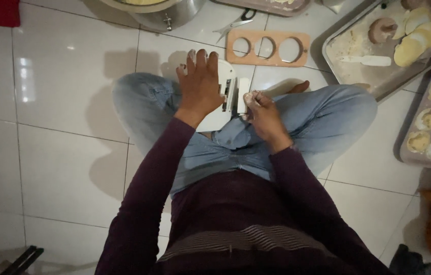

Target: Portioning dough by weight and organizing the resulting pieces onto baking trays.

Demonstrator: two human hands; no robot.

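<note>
I sit cross-legged on a white tiled floor in blue jeans and a dark maroon top. A white plastic press mould (221, 104) rests on my lap between my knees. My left hand (199, 84) lies flat on top of it, fingers spread and dusted with flour. My right hand (262, 114) sits at the mould's right edge, fingers pinched together on a small pale bit of dough at its rim.
A wooden cutter board with three round holes (268, 47) lies on the floor ahead, scissors (236, 23) behind it. A metal tray (373, 76) with dough discs and a white spatula stands front right. Another tray (409, 155) holds shaped pastries. A steel pot (169, 12) is at top.
</note>
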